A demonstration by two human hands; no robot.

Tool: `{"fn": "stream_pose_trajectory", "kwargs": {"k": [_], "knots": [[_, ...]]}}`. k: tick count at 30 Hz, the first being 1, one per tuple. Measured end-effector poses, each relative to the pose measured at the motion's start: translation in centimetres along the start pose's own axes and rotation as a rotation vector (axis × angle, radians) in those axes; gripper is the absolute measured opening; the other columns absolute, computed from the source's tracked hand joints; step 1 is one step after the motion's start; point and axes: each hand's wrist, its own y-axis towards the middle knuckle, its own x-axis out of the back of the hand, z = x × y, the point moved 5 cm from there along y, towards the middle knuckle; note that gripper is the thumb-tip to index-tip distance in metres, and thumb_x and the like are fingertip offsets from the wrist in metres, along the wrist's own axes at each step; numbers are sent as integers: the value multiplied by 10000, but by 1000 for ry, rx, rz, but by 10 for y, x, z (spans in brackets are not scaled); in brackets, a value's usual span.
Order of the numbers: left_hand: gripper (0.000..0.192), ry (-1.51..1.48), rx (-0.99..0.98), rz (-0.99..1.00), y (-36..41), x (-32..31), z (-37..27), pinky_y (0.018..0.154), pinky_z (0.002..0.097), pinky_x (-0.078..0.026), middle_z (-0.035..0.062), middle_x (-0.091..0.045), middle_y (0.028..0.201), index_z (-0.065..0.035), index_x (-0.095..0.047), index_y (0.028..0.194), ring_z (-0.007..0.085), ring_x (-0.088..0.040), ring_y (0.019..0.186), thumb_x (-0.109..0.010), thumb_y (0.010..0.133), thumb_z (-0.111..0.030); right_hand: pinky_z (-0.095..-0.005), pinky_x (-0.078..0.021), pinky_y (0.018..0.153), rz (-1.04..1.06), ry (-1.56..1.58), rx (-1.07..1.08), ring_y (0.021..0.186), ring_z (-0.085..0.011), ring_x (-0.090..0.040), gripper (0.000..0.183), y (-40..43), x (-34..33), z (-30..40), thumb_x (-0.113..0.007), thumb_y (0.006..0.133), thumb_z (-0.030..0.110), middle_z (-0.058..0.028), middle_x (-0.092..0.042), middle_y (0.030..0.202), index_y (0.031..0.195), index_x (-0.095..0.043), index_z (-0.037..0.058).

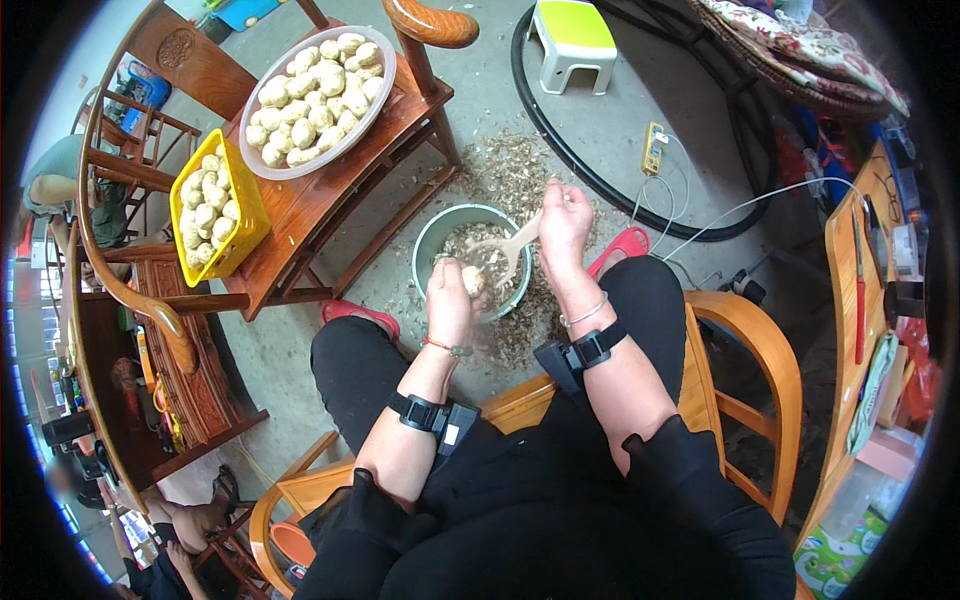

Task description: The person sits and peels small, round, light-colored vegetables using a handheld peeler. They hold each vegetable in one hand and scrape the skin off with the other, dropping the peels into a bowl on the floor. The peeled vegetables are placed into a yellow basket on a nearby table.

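Observation:
My left hand (450,296) holds a pale, rounded tuber (473,281) over a round green bucket (421,244) on the floor. In my right hand (564,225) is the handle of a wooden-looking curved tool (517,244), whose forked or looped head lies just above the bucket, to the right of the tuber. Brown and pale peelings (457,244) fill part of the bucket. On a wooden chair at the upper left stand a large clear plastic bowl (391,71) and a yellow plastic basket (259,232), both full of pale tubers with yellowish patches.
Scattered peelings (517,165) cover the floor around the bucket. The carved wooden chair (322,195) stands ahead to the left. Beyond the bucket are a green-topped stool (574,26), a black ring (555,146) and a power strip (652,150) with cable. Other people sit at the far left.

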Motion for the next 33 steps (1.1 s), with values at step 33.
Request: {"fn": "stream_pose_trajectory", "kwargs": {"k": [33], "knots": [[360, -481, 288, 124, -1, 3, 1, 384, 216, -327, 55, -557, 745, -66, -530, 962, 141, -488, 511, -477, 939, -422, -319, -428, 521, 23, -283, 226, 533, -139, -519, 243, -9, -3, 15, -626, 837, 195, -68, -549, 562, 712, -549, 1]]}}
